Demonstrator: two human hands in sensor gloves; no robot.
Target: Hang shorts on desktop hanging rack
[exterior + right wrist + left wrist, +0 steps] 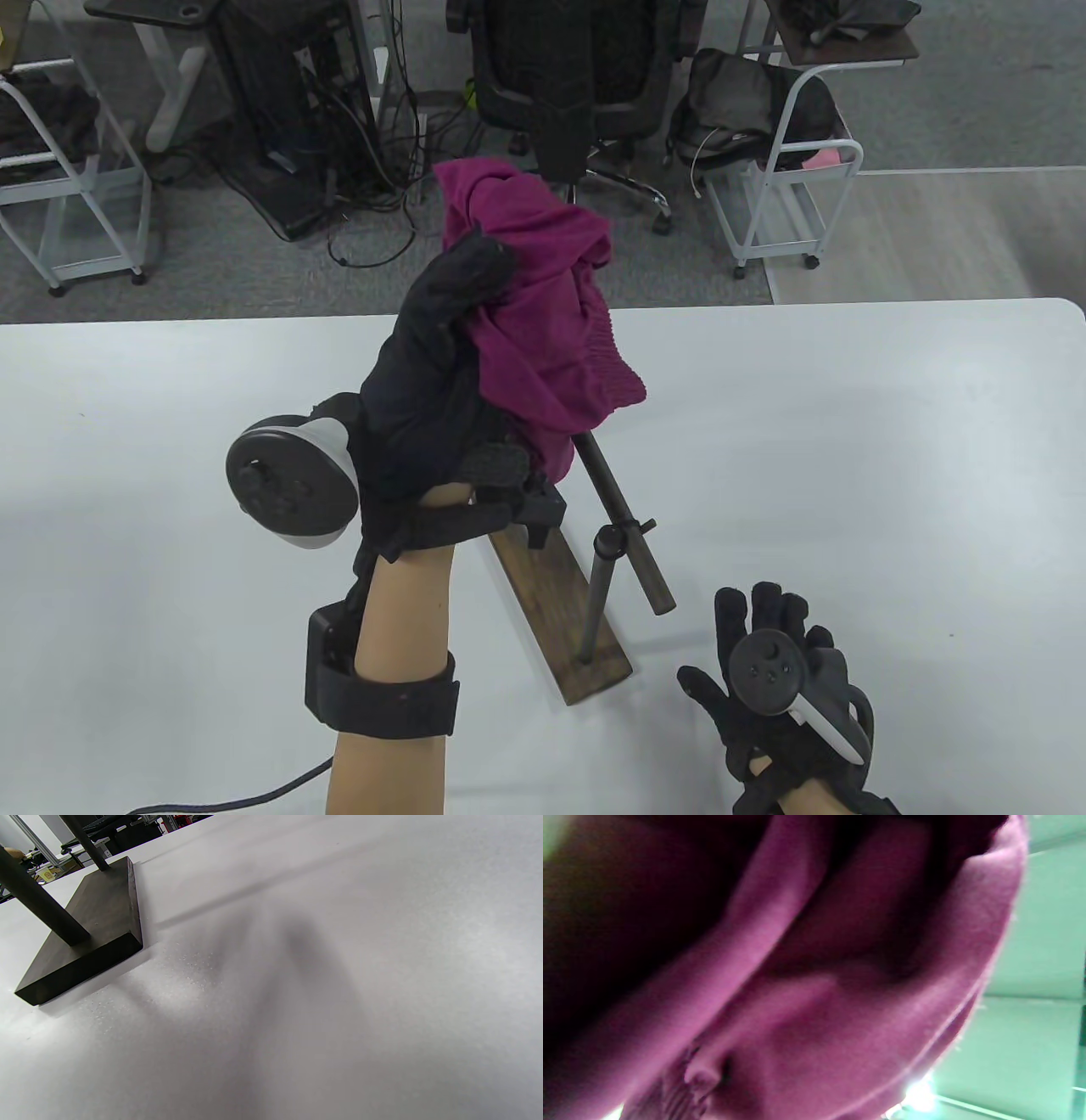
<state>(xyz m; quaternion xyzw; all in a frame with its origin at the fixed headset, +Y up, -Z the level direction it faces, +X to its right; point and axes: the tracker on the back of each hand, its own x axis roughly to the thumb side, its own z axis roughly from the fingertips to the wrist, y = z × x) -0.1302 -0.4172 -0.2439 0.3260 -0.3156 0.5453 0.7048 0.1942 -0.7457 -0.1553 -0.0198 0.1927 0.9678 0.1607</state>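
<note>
Magenta shorts (543,314) are bunched over the far part of the rack's dark horizontal bar (624,531). My left hand (441,373) grips the shorts from the left, raised above the table. The shorts fill the left wrist view (814,1005), close and blurred. The rack has a dark wooden base (560,611) and a metal post (598,594); the base (93,929) and post also show in the right wrist view. My right hand (780,679) rests flat on the white table (848,467), fingers spread, right of the rack's near end, holding nothing.
Beyond the table's far edge are a black office chair (585,76), white wire carts (789,195) and cables on grey carpet. A black cable (246,794) runs from my left wrist over the table at the bottom.
</note>
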